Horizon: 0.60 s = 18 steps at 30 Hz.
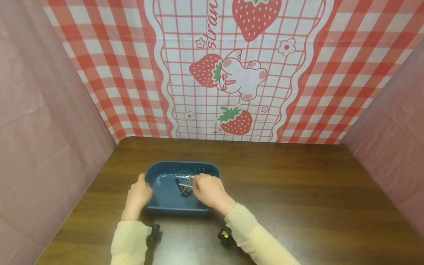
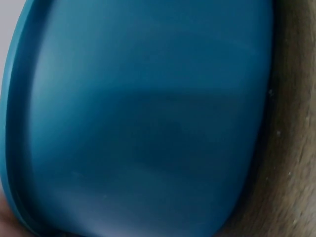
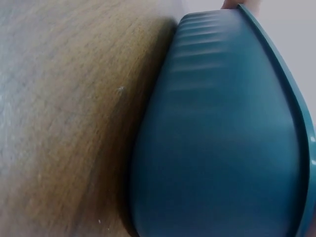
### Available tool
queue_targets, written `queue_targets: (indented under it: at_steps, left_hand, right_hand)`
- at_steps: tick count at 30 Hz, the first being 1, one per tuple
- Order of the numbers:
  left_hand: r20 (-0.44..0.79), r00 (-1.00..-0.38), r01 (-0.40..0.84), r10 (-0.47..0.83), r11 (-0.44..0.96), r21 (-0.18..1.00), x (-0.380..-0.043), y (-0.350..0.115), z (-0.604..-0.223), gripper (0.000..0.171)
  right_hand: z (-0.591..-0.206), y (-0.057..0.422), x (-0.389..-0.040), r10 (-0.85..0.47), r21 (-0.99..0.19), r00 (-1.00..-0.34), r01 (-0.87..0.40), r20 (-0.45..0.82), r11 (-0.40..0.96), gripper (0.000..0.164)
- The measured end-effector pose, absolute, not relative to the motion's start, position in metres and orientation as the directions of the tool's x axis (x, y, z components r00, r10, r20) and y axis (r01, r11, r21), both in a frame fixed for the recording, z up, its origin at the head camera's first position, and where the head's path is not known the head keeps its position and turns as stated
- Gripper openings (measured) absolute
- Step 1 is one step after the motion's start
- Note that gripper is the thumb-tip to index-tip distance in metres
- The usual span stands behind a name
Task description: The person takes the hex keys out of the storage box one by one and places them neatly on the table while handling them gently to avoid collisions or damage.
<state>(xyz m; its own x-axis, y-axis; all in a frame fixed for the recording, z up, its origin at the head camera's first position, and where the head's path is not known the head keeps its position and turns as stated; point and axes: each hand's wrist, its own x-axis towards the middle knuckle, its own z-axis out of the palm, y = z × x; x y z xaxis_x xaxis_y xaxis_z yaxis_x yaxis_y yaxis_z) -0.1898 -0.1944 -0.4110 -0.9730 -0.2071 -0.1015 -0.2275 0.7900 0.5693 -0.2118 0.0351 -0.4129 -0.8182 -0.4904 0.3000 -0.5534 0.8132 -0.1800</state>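
Note:
A deep blue plastic basin (image 1: 162, 195) with rounded corners stands on the wooden table. My left hand (image 1: 137, 195) grips its left end at the rim; the basin's outer wall (image 2: 148, 123) fills the left wrist view. Over the basin's right part, my right hand (image 1: 210, 189) reaches in with curled fingers. It pinches a thin gold-coloured stick (image 1: 187, 186) that sticks out to the left. Beside it are a black looped piece (image 1: 180, 188) and a slim silvery piece (image 1: 182, 177). The right fingertips are hidden behind the hand.
The brown table (image 1: 298, 191) extends to the right of the basin. Behind it hangs a red-and-white checked cloth (image 1: 185, 92) with strawberries. Pink curtains (image 1: 49, 129) flank both sides. A black camera mount (image 1: 226, 235) sits by the right wrist.

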Motion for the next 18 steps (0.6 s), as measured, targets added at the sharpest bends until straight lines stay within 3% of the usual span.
queue_targets:
  at_steps: [8,18]
  left_hand:
    - [-0.107,-0.973,-0.228,-0.205,0.786,0.574,-0.191,-0.195,-0.412,0.045]
    - [-0.118,-0.973,-0.228,-0.197,0.785,0.576,-0.192,-0.197,-0.413,0.046]
  right_hand:
    - [-0.409,0.041,-0.212,-0.450,-0.229,-0.821,-0.541,0.351,0.809,0.003]
    - [-0.407,0.048,-0.212,-0.387,-0.309,-0.863,-0.483,0.325,0.819,0.006]
